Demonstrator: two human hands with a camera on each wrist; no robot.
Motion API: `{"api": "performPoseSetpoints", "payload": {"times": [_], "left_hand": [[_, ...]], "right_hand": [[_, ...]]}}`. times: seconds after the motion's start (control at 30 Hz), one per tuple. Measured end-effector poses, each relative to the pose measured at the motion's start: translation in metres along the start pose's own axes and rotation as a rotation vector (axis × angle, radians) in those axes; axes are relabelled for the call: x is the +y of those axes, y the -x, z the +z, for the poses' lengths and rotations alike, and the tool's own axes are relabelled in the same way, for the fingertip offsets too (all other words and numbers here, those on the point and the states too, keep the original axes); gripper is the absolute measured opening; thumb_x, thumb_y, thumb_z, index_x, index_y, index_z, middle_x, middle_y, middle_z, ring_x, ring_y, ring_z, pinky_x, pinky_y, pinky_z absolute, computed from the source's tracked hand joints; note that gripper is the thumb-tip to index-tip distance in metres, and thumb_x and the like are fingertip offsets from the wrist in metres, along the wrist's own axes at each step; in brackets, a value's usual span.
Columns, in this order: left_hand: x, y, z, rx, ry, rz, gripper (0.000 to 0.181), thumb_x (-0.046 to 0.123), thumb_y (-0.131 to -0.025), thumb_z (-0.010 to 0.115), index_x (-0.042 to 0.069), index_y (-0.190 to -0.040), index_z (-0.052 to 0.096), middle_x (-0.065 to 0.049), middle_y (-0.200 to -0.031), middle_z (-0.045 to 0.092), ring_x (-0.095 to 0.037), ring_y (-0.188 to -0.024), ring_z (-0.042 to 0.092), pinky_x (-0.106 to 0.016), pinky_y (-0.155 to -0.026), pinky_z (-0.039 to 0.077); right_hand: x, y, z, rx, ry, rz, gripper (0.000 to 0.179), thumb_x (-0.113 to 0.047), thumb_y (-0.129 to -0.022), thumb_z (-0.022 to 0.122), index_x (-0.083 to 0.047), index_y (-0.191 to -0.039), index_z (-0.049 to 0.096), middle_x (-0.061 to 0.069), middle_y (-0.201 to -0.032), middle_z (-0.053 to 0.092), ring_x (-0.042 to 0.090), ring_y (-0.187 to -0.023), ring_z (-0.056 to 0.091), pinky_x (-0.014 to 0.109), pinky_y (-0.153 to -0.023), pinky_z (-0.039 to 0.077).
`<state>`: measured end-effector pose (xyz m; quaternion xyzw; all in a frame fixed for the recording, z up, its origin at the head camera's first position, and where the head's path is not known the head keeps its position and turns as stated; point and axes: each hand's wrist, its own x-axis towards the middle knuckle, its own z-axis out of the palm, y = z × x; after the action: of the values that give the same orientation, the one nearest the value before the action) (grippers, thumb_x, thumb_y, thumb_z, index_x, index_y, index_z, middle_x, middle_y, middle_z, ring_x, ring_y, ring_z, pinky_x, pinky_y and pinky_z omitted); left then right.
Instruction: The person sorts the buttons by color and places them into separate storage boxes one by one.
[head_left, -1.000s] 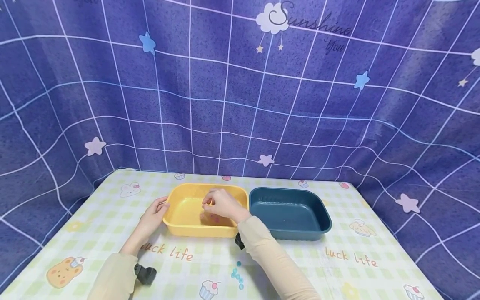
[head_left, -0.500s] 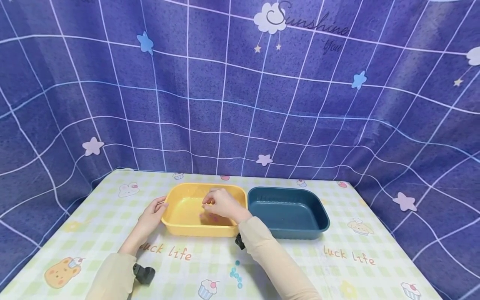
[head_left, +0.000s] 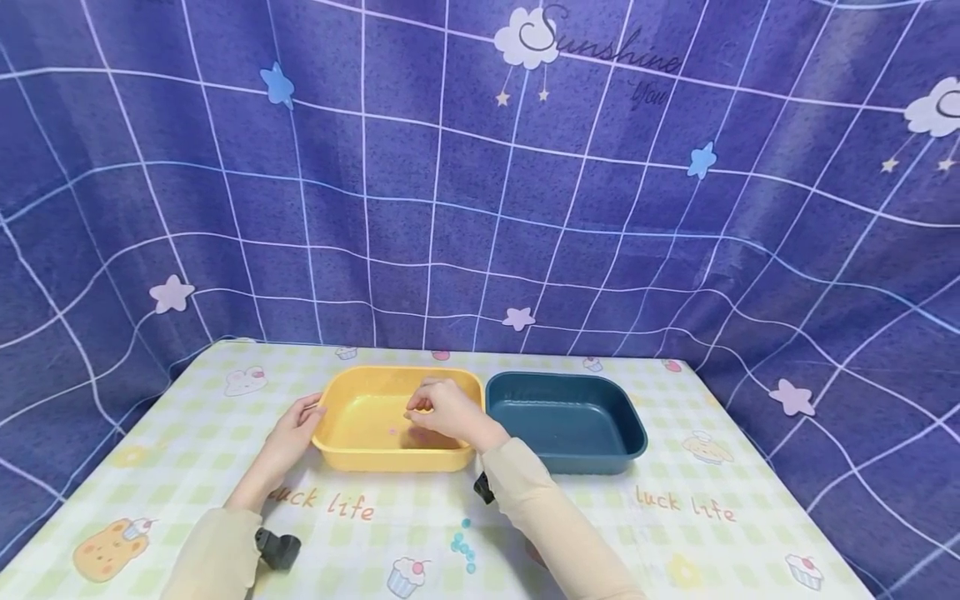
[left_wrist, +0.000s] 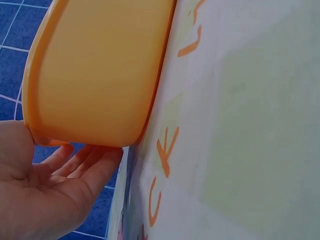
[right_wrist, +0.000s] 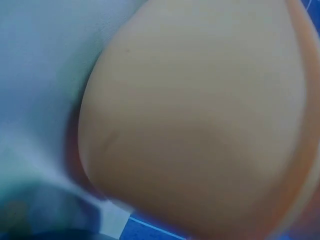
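Note:
A yellow rectangular tub [head_left: 360,458] stands on the cloth. My left hand [head_left: 288,429] grips its left end; in the left wrist view the thumb is at the rim and the fingers lie against the end wall. Inside the tub hovers my right hand [head_left: 446,410], thumb and fingers curled together at the tips. Whether something tiny sits between those fingertips, I cannot tell. Small pink bits [head_left: 392,432] lie on the tub floor below them, partly hidden by the hand. The right wrist view holds mostly the tub's outer wall [right_wrist: 190,125], blurred.
Against the yellow tub's right side stands a dark teal tub [head_left: 566,462] with nothing seen inside. Several small blue bead-like pieces [head_left: 461,546] lie on the checked tablecloth [head_left: 337,550], left of the right sleeve [head_left: 551,508]. A blue curtain [head_left: 480,208] hangs behind.
The whole head view has shifted slightly, so everything sits a little further left. The pink bits, blurred before, show more clearly. Both hands keep nearly the same places at the yellow tub.

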<state>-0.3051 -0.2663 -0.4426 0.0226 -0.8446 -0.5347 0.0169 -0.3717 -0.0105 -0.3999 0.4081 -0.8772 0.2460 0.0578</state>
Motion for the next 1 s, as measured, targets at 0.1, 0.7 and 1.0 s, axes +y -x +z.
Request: {"api": "performPoseSetpoints", "payload": {"times": [0.1,0.7,1.0], "left_hand": [[0.0,0.0,0.0,-0.001,-0.013,0.001,0.059,0.036,-0.103,0.031,-0.001,-0.147,0.019,-0.029,-0.142,0.037,-0.041,-0.129,0.041,-0.047,-0.103,0.043],[-0.001,-0.002,0.001,-0.005,-0.018,-0.011,0.061,0.038,-0.102,0.029,-0.001,-0.148,0.017,-0.03,-0.144,0.033,-0.042,-0.128,0.041,-0.037,-0.096,0.049],[-0.003,-0.003,0.002,-0.005,-0.022,-0.022,0.063,0.04,-0.102,0.027,0.0,-0.148,0.014,-0.031,-0.144,0.032,-0.043,-0.128,0.04,-0.047,-0.1,0.045]], "right_hand": [[-0.001,0.006,-0.004,0.003,0.0,0.0,0.01,-0.019,-0.085,0.069,-0.01,-0.087,0.073,-0.003,-0.082,0.064,0.004,-0.077,0.06,0.008,-0.071,0.048],[-0.01,0.04,-0.02,0.008,-0.059,-0.058,0.013,-0.017,-0.085,0.069,-0.007,-0.092,0.073,-0.001,-0.083,0.061,0.007,-0.079,0.06,0.017,-0.073,0.053],[-0.018,0.058,-0.028,0.0,-0.022,-0.076,0.012,-0.018,-0.087,0.067,-0.01,-0.091,0.074,-0.004,-0.082,0.06,0.006,-0.076,0.056,0.016,-0.069,0.052]]}}
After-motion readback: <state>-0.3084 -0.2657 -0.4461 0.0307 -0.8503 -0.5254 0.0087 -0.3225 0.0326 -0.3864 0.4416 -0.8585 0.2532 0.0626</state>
